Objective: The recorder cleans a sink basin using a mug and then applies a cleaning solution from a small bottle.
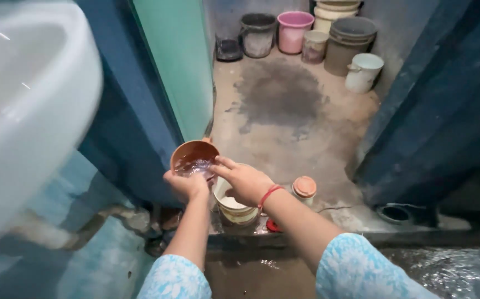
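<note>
Your left hand [186, 185] grips the brown cup [194, 158] from below, tipped toward you so the water inside stays pooled. Your right hand [244, 181] lies open, fingers spread at the cup's rim, likely rinsing it. Both hover over a cream bucket [234, 210] on the wet floor [289, 138], placed to catch spill. A small lidded jar [304, 189] stands just beside.
</note>
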